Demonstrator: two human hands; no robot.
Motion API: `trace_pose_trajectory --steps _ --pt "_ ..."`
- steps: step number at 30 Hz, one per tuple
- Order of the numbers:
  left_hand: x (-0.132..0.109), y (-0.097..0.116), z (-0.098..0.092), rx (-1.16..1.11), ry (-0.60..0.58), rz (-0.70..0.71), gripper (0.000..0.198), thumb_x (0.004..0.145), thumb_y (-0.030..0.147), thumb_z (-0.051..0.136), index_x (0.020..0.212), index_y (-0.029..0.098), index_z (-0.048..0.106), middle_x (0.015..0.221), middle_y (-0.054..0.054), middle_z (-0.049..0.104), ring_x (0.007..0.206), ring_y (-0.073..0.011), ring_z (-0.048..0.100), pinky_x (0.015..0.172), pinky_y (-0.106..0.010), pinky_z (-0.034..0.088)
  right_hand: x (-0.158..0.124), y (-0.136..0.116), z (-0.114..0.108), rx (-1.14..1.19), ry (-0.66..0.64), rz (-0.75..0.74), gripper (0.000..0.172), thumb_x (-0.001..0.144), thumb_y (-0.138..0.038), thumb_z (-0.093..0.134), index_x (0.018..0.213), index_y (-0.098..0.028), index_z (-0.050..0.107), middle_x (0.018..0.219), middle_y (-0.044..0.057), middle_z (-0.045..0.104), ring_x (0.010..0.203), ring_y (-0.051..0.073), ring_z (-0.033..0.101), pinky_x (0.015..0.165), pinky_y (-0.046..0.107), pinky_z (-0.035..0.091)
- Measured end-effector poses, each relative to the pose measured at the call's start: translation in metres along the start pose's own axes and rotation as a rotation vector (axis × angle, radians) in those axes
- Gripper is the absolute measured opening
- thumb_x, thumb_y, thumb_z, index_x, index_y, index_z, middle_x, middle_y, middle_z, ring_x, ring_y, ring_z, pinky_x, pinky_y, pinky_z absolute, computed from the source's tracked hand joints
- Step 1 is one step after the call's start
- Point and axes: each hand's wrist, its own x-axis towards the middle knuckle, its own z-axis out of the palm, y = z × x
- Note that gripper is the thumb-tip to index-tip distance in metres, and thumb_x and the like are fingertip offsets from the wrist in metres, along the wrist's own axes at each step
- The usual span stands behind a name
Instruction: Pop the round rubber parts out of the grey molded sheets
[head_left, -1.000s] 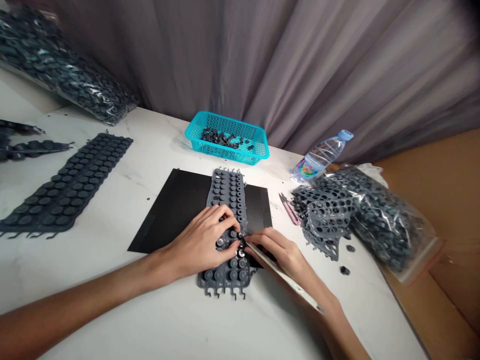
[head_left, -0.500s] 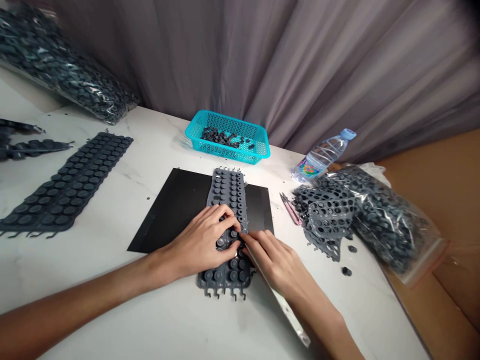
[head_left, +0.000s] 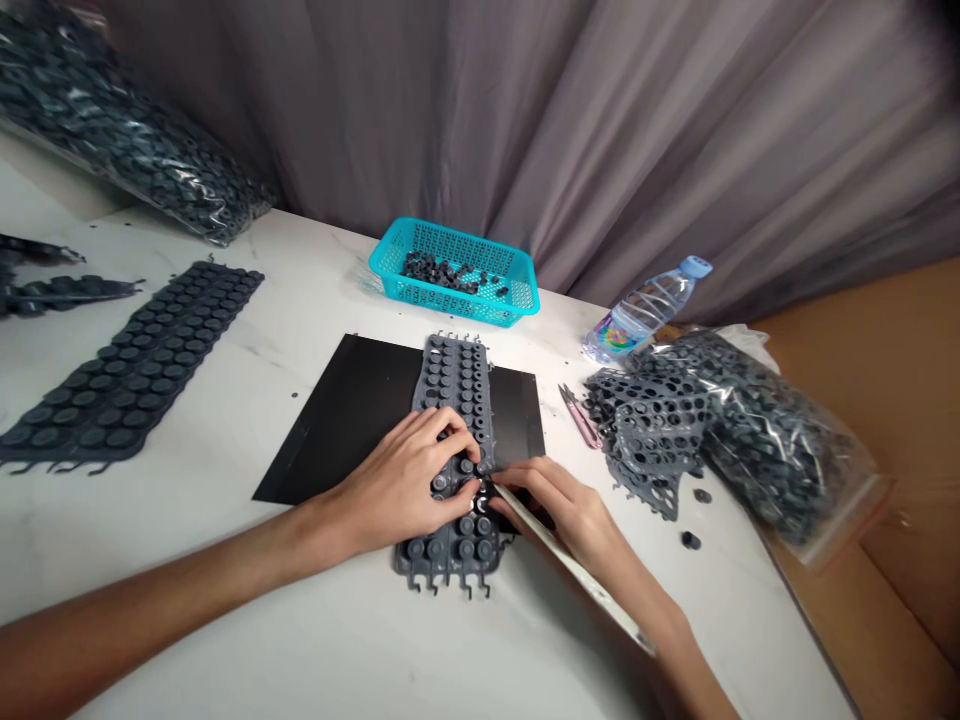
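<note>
A dark grey rubber sheet (head_left: 448, 378) with rows of round knobs lies lengthwise before me, over a black flat board (head_left: 352, 410). On its lower half rests my left hand (head_left: 416, 470), fingers curled, thumb and index pressing the sheet on either side of a spot among the knobs. My right hand (head_left: 559, 505) is at the sheet's right edge, pinching a long, thin whitish tool (head_left: 581, 575). The tool's tip is close to the left thumb and index; the fingers hide exactly what it touches.
A turquoise basket (head_left: 457, 308) holds small dark pieces. Another knobbed sheet (head_left: 142, 360) lies left. At right are pink-handled snips (head_left: 581, 418), perforated sheet scraps (head_left: 660, 425), a water bottle (head_left: 646, 312) and a filled bag (head_left: 787, 440). Another bulky bag (head_left: 127, 140) stands back left.
My right hand has shifted slightly right, and the tool's rear end has swung right and up. My left hand stays in place on the sheet.
</note>
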Motion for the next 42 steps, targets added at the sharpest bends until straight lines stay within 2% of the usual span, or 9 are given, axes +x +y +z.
trace_pose_trajectory --steps 15,23,29,33,38,40,42 --pt "0.0 0.001 0.0 -0.008 -0.001 -0.012 0.017 0.087 0.025 0.065 0.104 0.024 0.063 0.109 -0.003 0.058 0.103 -0.0225 0.06 0.095 -0.045 0.051 0.002 0.003 0.005 -0.063 -0.018 -0.05 0.011 0.103 -0.024 0.058 0.109 -0.019 0.064 0.093 0.007 0.072 0.082 0.018 0.068 0.072 0.028 0.057" --pt "0.0 0.0 0.0 -0.008 -0.003 -0.022 0.017 0.087 0.026 0.065 0.103 0.024 0.062 0.11 -0.003 0.058 0.103 -0.022 0.059 0.096 -0.045 0.05 0.004 -0.001 0.006 -0.343 -0.03 -0.146 0.021 0.103 -0.023 0.056 0.121 -0.014 0.064 0.103 0.01 0.073 0.086 0.022 0.067 0.061 0.03 0.055" --pt "0.0 0.002 0.0 -0.004 -0.021 -0.032 0.016 0.087 0.026 0.064 0.103 0.024 0.062 0.111 -0.002 0.058 0.103 -0.0205 0.059 0.096 -0.043 0.049 0.003 -0.007 0.005 -0.463 -0.098 -0.221 0.026 0.103 -0.015 0.052 0.126 -0.007 0.062 0.108 0.013 0.071 0.092 0.025 0.066 0.069 0.036 0.058" --pt "0.0 0.001 0.0 -0.001 -0.02 -0.031 0.016 0.087 0.026 0.064 0.103 0.024 0.062 0.111 -0.002 0.058 0.104 -0.0211 0.059 0.097 -0.043 0.049 0.002 -0.006 0.006 -0.494 -0.14 -0.219 0.028 0.103 -0.012 0.049 0.128 -0.005 0.06 0.114 0.016 0.069 0.098 0.028 0.065 0.074 0.038 0.059" --pt "0.0 -0.001 0.003 0.001 -0.028 -0.045 0.021 0.086 0.028 0.066 0.106 0.024 0.061 0.111 -0.003 0.058 0.105 -0.0225 0.059 0.097 -0.044 0.049 0.003 -0.008 0.015 -0.45 -0.114 -0.111 0.028 0.105 -0.015 0.044 0.13 -0.01 0.055 0.114 0.016 0.066 0.101 0.027 0.066 0.072 0.035 0.058" --pt "0.0 -0.001 0.004 0.003 -0.034 -0.052 0.022 0.085 0.028 0.066 0.106 0.024 0.06 0.111 -0.003 0.058 0.105 -0.0228 0.058 0.097 -0.044 0.049 0.005 -0.007 0.015 -0.396 -0.02 0.027 0.029 0.107 -0.018 0.041 0.132 -0.012 0.051 0.117 0.016 0.064 0.1 0.025 0.067 0.067 0.032 0.057" --pt "0.0 -0.001 0.003 0.0 -0.044 -0.051 0.021 0.086 0.028 0.066 0.106 0.024 0.06 0.111 -0.003 0.057 0.105 -0.0228 0.058 0.098 -0.045 0.049 0.005 -0.002 0.009 -0.348 0.135 0.218 0.029 0.108 -0.023 0.039 0.133 -0.015 0.05 0.121 0.016 0.061 0.097 0.023 0.067 0.069 0.033 0.057"
